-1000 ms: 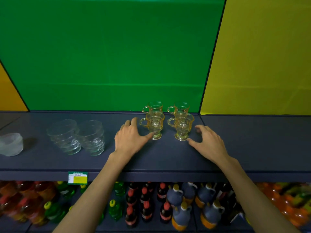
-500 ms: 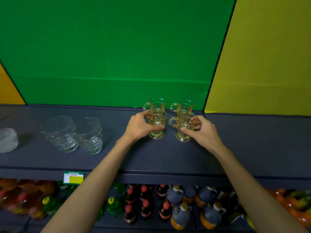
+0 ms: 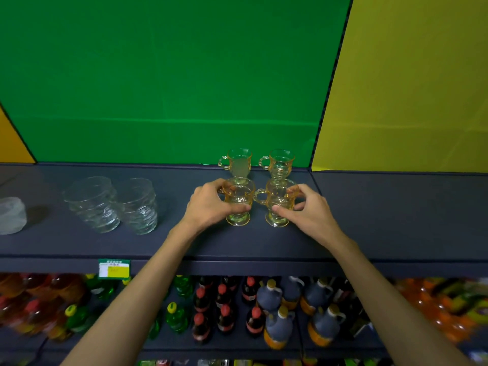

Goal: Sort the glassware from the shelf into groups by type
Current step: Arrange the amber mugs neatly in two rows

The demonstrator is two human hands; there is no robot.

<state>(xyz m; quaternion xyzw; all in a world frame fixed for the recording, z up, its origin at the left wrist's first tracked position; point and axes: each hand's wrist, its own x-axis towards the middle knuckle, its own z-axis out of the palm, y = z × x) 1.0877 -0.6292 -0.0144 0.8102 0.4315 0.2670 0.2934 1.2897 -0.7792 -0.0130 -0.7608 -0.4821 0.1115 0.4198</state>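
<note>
Several amber footed mugs with handles stand in a square on the dark shelf (image 3: 396, 220). My left hand (image 3: 208, 204) grips the front left amber mug (image 3: 239, 196), thumb across its stem. My right hand (image 3: 314, 210) grips the front right amber mug (image 3: 277, 204) from its right side. Both mugs stand upright on the shelf. Behind them are the back left amber mug (image 3: 239, 163) and the back right amber mug (image 3: 280, 163). Two clear ribbed tumblers (image 3: 92, 204) (image 3: 138, 206) stand side by side to the left. A frosted glass (image 3: 10, 215) sits at the far left edge.
A green panel (image 3: 171, 75) and a yellow panel (image 3: 409, 88) back the shelf. A green and yellow price tag (image 3: 114, 269) hangs on the shelf's front lip. Below, a lower shelf holds several bottles (image 3: 224, 313) and dark jugs (image 3: 277, 326).
Both hands went from lying flat on the shelf beside the front mugs to closing round them. The view has shifted slightly; the mugs stay in place.
</note>
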